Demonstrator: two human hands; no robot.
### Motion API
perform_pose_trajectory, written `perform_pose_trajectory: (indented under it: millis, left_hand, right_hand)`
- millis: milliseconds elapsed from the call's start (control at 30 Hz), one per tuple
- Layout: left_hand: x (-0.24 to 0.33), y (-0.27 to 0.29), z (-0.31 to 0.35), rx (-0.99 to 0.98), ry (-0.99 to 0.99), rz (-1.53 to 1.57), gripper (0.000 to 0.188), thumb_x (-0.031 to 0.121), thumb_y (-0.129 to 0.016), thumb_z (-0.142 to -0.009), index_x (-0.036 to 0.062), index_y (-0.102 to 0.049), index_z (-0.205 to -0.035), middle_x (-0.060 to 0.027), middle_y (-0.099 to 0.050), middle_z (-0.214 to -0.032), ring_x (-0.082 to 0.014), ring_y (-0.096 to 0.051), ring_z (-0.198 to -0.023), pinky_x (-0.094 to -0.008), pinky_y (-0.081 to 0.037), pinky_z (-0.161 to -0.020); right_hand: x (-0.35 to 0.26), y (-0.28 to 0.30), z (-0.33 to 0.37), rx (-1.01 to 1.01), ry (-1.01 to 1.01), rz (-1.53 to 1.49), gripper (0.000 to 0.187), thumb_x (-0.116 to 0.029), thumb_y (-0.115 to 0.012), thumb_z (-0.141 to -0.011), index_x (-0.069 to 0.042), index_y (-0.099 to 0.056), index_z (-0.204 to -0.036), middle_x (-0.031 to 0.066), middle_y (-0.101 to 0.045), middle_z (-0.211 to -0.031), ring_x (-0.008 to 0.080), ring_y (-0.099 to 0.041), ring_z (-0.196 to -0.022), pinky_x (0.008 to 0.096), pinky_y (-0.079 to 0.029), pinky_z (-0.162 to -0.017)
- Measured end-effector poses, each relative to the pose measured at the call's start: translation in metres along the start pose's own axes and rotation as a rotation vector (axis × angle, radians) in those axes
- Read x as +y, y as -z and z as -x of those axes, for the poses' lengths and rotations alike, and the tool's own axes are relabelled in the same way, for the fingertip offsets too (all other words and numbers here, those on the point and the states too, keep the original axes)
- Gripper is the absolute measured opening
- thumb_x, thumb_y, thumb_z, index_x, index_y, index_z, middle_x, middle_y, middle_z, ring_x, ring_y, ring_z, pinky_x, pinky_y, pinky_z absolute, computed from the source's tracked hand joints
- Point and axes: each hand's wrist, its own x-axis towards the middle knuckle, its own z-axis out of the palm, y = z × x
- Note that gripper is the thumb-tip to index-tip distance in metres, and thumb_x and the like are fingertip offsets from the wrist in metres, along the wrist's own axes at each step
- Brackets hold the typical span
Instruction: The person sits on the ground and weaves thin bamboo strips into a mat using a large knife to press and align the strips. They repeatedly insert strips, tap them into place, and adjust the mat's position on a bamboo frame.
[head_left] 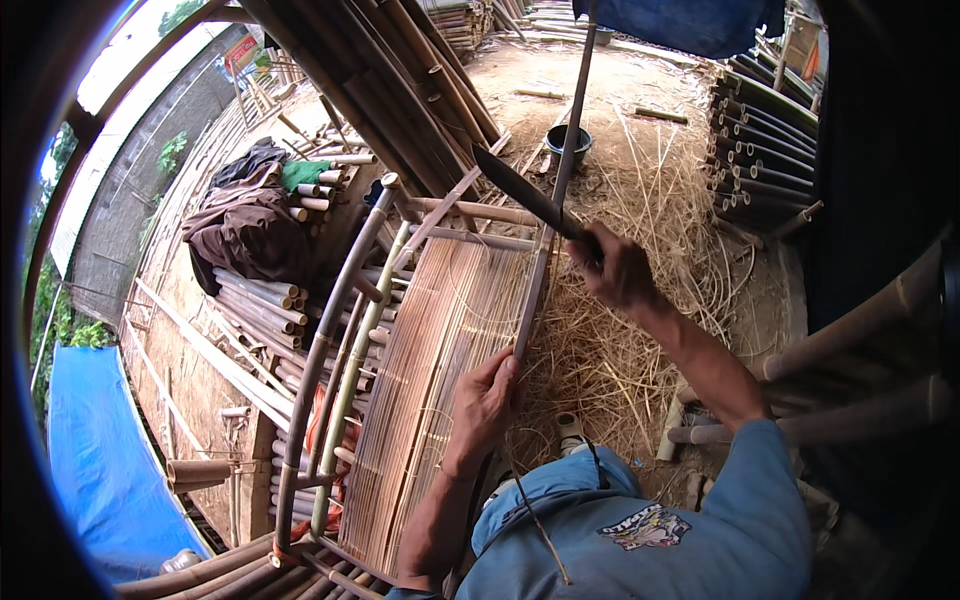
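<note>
Person's L hand (pixel 482 408) is grasping a long, thin bamboo strip (pixel 537 285) at its lower part; R hand (pixel 622 272) is clenching the handle of a big dark knife (pixel 518 188). Blade is pointing up-L & crossing the strip above the L hand; can't tell if the edge is touching it. Strip is slanting up along the R side of a bamboo frame (pixel 322 340) w/ a slatted panel (pixel 420 330), its far end running out of view up top. A dark bucket (pixel 582 143) is standing on the ground (pixel 500 85) beyond, strip passing in front of it. Pale shavings (pixel 620 400) are covering the area R of the strip. Cut bamboo poles (pixel 765 150) are lying stacked far R; a brown cloth (pixel 240 225) is draping over another stack on the L; a blue tarp (pixel 100 450) is spreading lower L.
</note>
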Motion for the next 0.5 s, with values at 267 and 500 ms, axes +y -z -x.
perform_pose_trajectory:
  millis: [267, 500]
  left_hand:
    - [-0.031, 0.027, 0.052, 0.024, 0.113, -0.057, 0.034, 0.020, -0.055, -0.099, -0.0032, -0.059, -0.123, 0.0046, -0.053, -0.072, -0.0037, -0.047, -0.061, -0.0200, -0.038, -0.052]
    - [-0.065, 0.076, 0.119, 0.054, 0.183, -0.085, 0.035, 0.019, -0.055, -0.098, -0.0007, -0.058, -0.127, 0.0033, -0.054, -0.070, -0.0034, -0.047, -0.060, -0.0190, -0.038, -0.052]
  right_hand:
    - [0.055, 0.010, -0.012, -0.006, -0.122, 0.088, 0.058, -0.066, -0.033, -0.094, -0.013, -0.053, -0.084, -0.0037, -0.044, -0.052, 0.0089, -0.040, -0.036, 0.0305, -0.036, -0.029]
    - [0.096, 0.050, -0.035, -0.003, -0.174, 0.236, 0.066, -0.074, -0.032, -0.089, -0.012, -0.055, -0.083, 0.0056, -0.055, -0.056, 0.0195, -0.058, -0.050, 0.0367, -0.046, -0.046]
